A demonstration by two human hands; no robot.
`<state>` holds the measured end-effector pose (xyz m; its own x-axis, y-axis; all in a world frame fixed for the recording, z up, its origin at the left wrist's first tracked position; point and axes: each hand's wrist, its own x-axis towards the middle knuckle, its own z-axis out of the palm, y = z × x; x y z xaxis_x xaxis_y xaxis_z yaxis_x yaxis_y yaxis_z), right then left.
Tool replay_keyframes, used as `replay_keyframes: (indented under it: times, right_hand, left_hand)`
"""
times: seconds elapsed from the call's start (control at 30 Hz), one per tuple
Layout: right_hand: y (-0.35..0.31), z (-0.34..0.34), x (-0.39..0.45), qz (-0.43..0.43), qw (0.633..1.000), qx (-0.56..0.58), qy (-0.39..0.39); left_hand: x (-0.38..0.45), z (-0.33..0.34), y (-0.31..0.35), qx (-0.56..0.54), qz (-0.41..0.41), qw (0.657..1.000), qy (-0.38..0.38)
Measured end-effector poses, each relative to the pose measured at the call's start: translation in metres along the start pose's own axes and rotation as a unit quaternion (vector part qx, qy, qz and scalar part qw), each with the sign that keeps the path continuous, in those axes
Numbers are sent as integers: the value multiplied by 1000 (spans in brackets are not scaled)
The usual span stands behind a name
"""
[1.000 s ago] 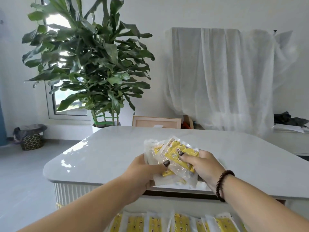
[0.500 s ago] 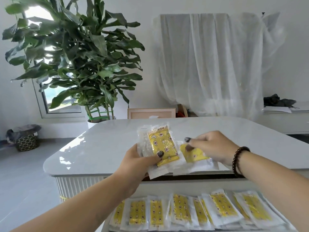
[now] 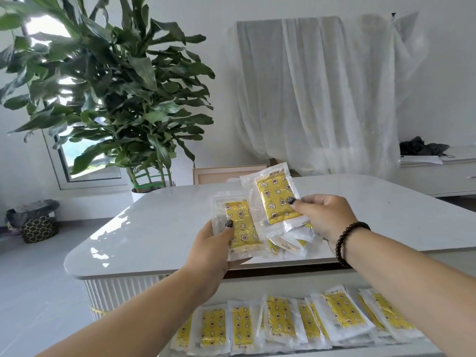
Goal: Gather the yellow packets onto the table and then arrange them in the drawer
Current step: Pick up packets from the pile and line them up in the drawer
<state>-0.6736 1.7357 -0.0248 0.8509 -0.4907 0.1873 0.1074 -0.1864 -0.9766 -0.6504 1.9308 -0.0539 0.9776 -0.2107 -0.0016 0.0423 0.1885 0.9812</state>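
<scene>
Holding one yellow packet (image 3: 240,228) in my left hand (image 3: 210,249), I am pinching another packet (image 3: 277,199) in my right hand (image 3: 325,219), both above the tabletop (image 3: 154,228). Loose packets (image 3: 292,242) are lying under my right hand; a row of packets (image 3: 283,324) is filling the drawer (image 3: 309,353) nearer me than the tabletop.
</scene>
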Motion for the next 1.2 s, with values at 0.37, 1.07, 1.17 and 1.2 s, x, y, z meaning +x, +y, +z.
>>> replay_keyframes:
  times: [0.37, 1.07, 1.17, 1.2]
  right_hand:
    - [27, 16, -32, 34, 990, -112, -77]
    - [83, 6, 39, -154, 747, -645, -48]
    - [80, 21, 52, -176, 736, -652, -45]
    - [80, 25, 58, -167, 744, -646, -44]
  left_hand:
    - [-6, 0, -9, 125, 36, 989, -65]
    - [18, -17, -19, 137, -43, 988, 64]
    - [24, -20, -24, 163, -29, 984, 67]
    - [30, -19, -24, 168, -17, 983, 70]
